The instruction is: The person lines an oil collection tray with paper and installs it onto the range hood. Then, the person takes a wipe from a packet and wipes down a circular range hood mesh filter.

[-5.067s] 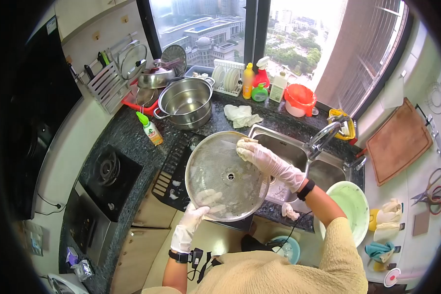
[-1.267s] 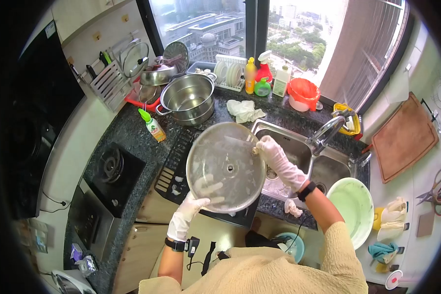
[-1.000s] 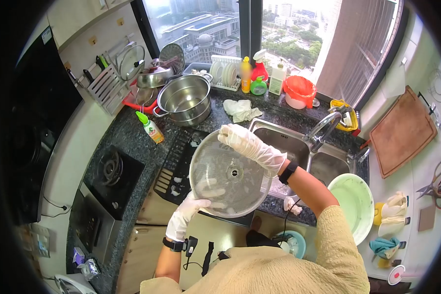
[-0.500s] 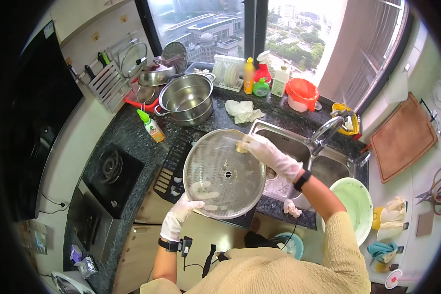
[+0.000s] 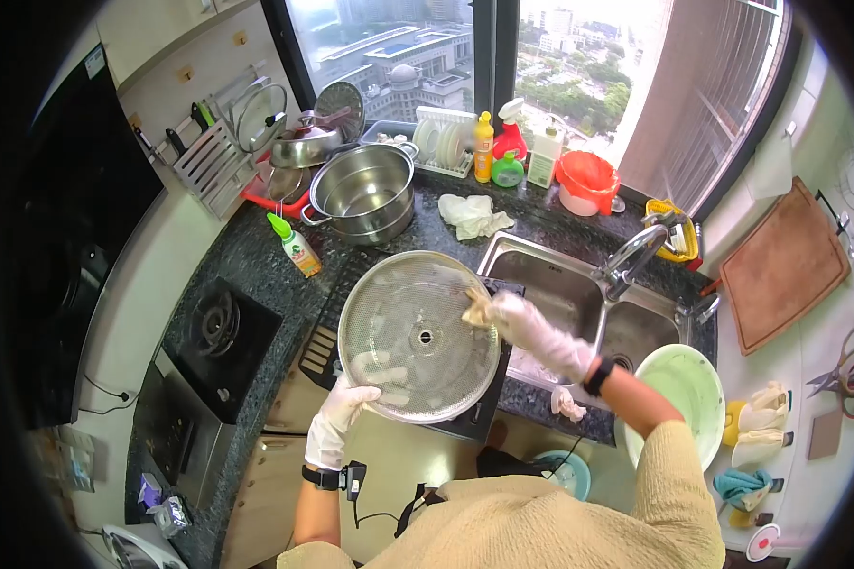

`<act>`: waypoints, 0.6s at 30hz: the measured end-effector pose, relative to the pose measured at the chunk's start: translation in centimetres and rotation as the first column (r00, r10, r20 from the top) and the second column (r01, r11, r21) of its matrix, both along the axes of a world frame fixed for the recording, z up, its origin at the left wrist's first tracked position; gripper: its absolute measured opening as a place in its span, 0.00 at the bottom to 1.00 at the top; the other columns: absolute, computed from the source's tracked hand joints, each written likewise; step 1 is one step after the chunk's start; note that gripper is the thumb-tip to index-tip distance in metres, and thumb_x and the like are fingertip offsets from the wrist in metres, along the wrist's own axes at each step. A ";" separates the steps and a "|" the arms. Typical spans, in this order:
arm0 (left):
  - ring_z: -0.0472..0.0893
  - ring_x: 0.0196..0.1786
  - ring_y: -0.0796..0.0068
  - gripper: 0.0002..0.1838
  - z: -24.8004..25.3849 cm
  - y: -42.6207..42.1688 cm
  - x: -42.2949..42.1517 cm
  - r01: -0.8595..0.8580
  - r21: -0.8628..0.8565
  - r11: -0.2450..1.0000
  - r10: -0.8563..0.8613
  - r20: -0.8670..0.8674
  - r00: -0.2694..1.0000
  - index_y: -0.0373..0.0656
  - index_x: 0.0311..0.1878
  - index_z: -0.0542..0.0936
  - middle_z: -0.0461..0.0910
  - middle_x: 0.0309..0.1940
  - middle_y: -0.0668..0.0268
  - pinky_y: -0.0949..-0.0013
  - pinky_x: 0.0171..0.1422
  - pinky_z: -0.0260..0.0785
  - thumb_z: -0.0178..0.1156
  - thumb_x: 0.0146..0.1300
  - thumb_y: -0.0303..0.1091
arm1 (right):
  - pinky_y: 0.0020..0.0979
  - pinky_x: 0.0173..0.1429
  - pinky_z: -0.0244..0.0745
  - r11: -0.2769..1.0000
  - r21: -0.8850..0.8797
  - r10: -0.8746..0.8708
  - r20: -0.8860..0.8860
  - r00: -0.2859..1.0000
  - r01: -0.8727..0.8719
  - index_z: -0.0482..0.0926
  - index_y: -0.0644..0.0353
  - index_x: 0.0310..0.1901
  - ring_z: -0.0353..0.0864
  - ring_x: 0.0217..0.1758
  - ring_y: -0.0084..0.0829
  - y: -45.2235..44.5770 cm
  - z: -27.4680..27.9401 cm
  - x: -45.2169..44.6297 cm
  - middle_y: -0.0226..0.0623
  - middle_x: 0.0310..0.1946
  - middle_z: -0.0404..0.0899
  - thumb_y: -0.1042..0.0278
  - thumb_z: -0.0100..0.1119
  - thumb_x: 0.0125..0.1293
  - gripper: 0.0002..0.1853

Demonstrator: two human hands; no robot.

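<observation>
A round metal mesh disc [image 5: 417, 365] with a small hole at its centre is held up over the counter's front edge. My left hand [image 5: 346, 403], in a white glove, grips its lower left rim, thumb in front and fingers showing through the mesh behind. At the disc's upper right, my gloved right hand [image 5: 514, 321] is closed on a crumpled yellowish cloth [image 5: 478, 309], which touches or nearly touches the mesh. Beneath the disc lies a black slatted rack [image 5: 319, 353], partly hidden.
The double sink [image 5: 555, 284] with its tap [image 5: 626, 261] lies right of the disc. A large steel pot [image 5: 362, 194], a spray bottle [image 5: 295, 247] and a white cloth [image 5: 474, 216] stand behind. A green basin [image 5: 678, 398] is at the right, a stove [image 5: 216, 327] at the left.
The disc and my left hand have shifted a little to the left. My right hand has moved over the mesh from the upper part of the disc to its right side, still holding the cloth.
</observation>
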State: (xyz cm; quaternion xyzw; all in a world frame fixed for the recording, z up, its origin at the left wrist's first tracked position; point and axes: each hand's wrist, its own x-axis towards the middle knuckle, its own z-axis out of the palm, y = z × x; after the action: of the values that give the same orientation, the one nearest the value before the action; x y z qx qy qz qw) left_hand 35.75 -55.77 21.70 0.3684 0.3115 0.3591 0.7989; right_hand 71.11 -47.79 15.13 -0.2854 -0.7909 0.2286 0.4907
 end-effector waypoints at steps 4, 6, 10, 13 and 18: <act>0.80 0.53 0.42 0.40 -0.4 0.3 0.0 -0.013 -0.009 1.000 0.014 0.029 0.999 0.32 0.69 0.58 0.73 0.59 0.39 0.51 0.56 0.78 0.65 0.53 0.22 | 0.36 0.37 0.77 0.940 -0.210 -0.225 0.210 0.952 0.269 0.79 0.60 0.30 0.81 0.33 0.40 -7.3 -1.1 -1.2 0.41 0.26 0.78 0.84 0.64 0.49 0.09; 0.81 0.53 0.44 0.40 0.6 0.2 -0.3 0.005 -0.006 1.000 -0.005 -0.012 1.000 0.33 0.68 0.60 0.74 0.59 0.41 0.53 0.57 0.77 0.66 0.52 0.23 | 0.35 0.39 0.78 0.951 -0.045 -0.298 0.142 0.944 0.307 0.79 0.59 0.31 0.81 0.33 0.40 -5.8 -1.9 -0.3 0.43 0.27 0.78 0.86 0.62 0.50 0.10; 0.81 0.55 0.50 0.38 1.4 0.0 -1.1 0.153 0.018 0.988 -0.150 -0.107 0.983 0.35 0.67 0.62 0.75 0.57 0.41 0.55 0.59 0.76 0.66 0.53 0.24 | 0.35 0.42 0.79 0.950 0.084 -0.312 0.284 0.906 0.301 0.78 0.59 0.30 0.81 0.35 0.39 -1.9 3.9 1.4 0.37 0.31 0.79 0.81 0.58 0.55 0.04; 0.80 0.56 0.55 0.38 3.1 0.0 -0.6 0.278 -0.003 0.961 -0.273 -0.184 0.944 0.35 0.67 0.64 0.77 0.57 0.45 0.58 0.61 0.75 0.67 0.53 0.26 | 0.34 0.42 0.78 0.960 0.195 -0.254 0.318 0.914 0.199 0.77 0.58 0.32 0.80 0.37 0.38 -0.4 7.7 -0.6 0.38 0.33 0.77 0.77 0.56 0.58 0.02; 0.82 0.53 0.54 0.37 3.2 0.1 0.4 0.355 0.000 0.935 -0.351 -0.158 0.923 0.37 0.68 0.64 0.77 0.57 0.46 0.57 0.59 0.75 0.66 0.53 0.26 | 0.34 0.44 0.76 0.836 0.548 -0.295 0.410 0.863 0.026 0.76 0.57 0.33 0.77 0.41 0.37 -0.3 10.5 -8.2 0.36 0.35 0.74 0.75 0.56 0.56 0.03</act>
State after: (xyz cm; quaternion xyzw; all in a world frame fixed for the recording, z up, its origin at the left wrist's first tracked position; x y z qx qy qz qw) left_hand 36.13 -55.64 24.94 0.4566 0.2962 0.1840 0.8185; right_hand 62.92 -48.07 25.63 -0.2556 -0.8909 -0.1170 0.3568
